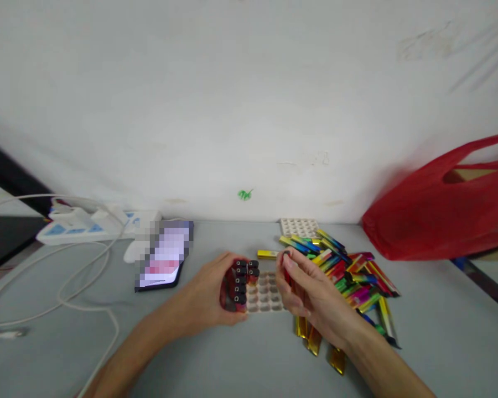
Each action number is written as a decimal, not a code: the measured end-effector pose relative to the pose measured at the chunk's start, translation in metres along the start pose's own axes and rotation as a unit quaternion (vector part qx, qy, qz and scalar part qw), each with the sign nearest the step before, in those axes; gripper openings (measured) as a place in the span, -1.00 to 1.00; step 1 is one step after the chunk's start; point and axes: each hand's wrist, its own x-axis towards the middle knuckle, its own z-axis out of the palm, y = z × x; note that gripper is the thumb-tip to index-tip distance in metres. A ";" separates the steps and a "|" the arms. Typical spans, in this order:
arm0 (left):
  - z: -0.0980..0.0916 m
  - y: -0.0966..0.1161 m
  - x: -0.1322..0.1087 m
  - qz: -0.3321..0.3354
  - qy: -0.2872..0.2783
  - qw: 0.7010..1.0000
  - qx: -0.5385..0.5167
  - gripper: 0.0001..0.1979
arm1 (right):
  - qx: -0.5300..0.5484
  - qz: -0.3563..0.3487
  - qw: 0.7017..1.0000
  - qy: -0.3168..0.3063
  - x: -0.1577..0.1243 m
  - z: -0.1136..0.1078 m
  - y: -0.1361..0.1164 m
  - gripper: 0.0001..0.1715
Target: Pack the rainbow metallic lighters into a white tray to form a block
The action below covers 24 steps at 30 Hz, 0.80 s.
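My left hand (207, 284) is curved round the left end of a pale tray (268, 293) with rows of round-cornered holes, gripping it between thumb and fingers. Several slim, black-topped red tubes (240, 281) stand upright in the tray's left columns. Above the tray's right side, my right hand (305, 282) is closed on another black-topped tube (288, 265), mostly hidden by the fingers. Beside and beneath that hand lies a loose pile of shiny, many-coloured slim sticks (357, 276); their exact kind is unclear. One yellow stick (268, 254) rests behind the tray.
A second pale holed tray (299, 227) lies by the wall. At left are a phone (164, 254), a white power strip (103, 221) and a looping white cable (66, 304). A red bag (444, 210) stands on the right, with gold pieces (337, 360) near the right forearm.
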 end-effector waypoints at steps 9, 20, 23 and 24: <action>0.000 0.001 0.000 -0.009 -0.002 1.000 0.008 -0.36 | 0.067 0.067 0.995 -0.032 0.003 0.001 -0.001 -0.32; -0.002 0.005 -0.002 -0.002 -0.011 1.000 0.023 -0.39 | 0.035 0.071 0.997 -0.023 0.002 -0.001 0.006 -0.27; -0.002 0.007 -0.002 -0.005 -0.015 1.000 0.021 -0.38 | 0.034 0.042 0.998 -0.023 0.003 0.003 0.009 -0.29; -0.003 0.006 -0.002 -0.005 -0.017 1.000 0.019 -0.38 | 0.035 0.039 0.998 -0.020 0.004 0.004 0.010 -0.31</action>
